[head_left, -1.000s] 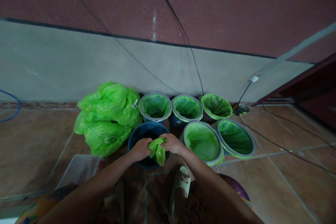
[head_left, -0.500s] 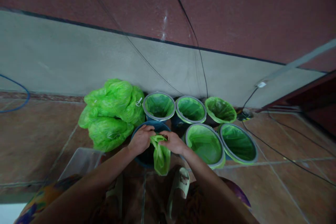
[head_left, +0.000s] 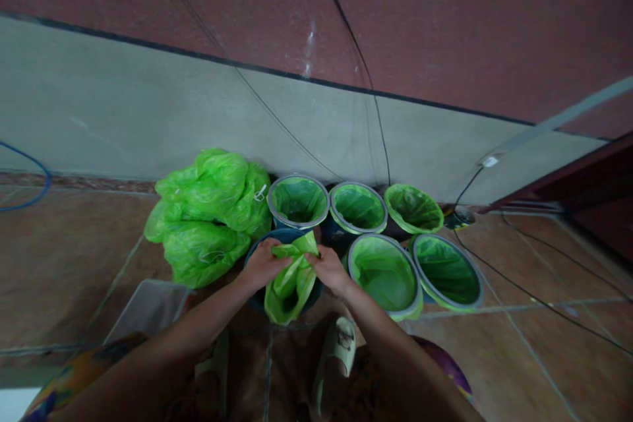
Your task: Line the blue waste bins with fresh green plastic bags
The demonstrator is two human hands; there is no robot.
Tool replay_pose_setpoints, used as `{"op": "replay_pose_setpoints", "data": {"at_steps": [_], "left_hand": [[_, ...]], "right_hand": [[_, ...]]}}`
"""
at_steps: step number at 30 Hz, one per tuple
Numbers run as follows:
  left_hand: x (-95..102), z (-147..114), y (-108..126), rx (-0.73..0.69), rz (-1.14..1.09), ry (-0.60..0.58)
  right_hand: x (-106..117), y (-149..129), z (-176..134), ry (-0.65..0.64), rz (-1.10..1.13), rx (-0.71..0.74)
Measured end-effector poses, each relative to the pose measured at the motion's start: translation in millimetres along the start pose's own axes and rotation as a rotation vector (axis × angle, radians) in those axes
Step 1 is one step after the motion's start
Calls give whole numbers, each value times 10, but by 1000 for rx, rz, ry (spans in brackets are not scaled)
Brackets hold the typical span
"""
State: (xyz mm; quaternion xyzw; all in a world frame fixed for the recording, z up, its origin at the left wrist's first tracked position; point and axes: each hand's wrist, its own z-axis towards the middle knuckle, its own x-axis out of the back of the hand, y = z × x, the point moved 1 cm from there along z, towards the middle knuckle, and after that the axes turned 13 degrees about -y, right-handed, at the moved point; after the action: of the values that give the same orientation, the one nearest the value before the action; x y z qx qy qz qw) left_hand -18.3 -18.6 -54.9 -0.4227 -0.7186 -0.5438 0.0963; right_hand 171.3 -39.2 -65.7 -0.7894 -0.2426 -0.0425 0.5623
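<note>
Gripping the bag (head_left: pixel 289 287) with the fingers of the left hand (head_left: pixel 264 265), closed on it near ten o'clock, and of the right hand (head_left: pixel 330 268), closed on it near two. Holding it over the blue bin (head_left: pixel 285 235), with loose folds toward six. On the floor (head_left: pixel 573 343) around that bin, with a pile of bags (head_left: pixel 212 194) at ten o'clock, five lined bins (head_left: pixel 380 277) from twelve to three, a clear tub (head_left: pixel 151 306) between eight and nine, and slippers (head_left: pixel 341 337) at five and seven.
</note>
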Motion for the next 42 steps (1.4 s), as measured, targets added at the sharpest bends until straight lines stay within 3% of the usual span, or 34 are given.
{"op": "replay_pose_setpoints", "data": {"at_steps": [6, 10, 13, 16, 18, 20, 22, 25, 32, 35, 39, 42], "left_hand": [[111, -41, -2, 97, 316, -37], [234, -107, 22, 98, 455, -31], [304, -165, 52, 124, 536, -58], [319, -200, 63, 152, 578, -90], [306, -209, 53, 148, 604, -105], [289, -212, 35, 136, 618, -115], [279, -217, 20, 127, 623, -118], [271, -227, 13, 124, 629, -134], [237, -208, -2, 81, 636, -120], [305, -213, -15, 113, 666, -125], [509, -269, -54, 173, 741, -179], [637, -304, -76, 208, 744, -227]], "right_hand": [[181, -39, -25, 57, -165, -70], [429, -114, -118, 85, -598, -356], [483, -194, -213, 56, -836, -527], [356, -288, -279, 21, -1002, -363], [207, -325, -294, -99, -1018, -172], [56, -322, -284, -242, -911, -75], [-70, -289, -256, -291, -770, -98], [-241, -216, -234, -262, -660, -203], [-636, -59, -288, -288, -749, -237], [-457, -65, -175, -138, -730, -169], [98, -171, -3, 202, -530, -49], [322, -256, 6, 254, -450, 46]]}}
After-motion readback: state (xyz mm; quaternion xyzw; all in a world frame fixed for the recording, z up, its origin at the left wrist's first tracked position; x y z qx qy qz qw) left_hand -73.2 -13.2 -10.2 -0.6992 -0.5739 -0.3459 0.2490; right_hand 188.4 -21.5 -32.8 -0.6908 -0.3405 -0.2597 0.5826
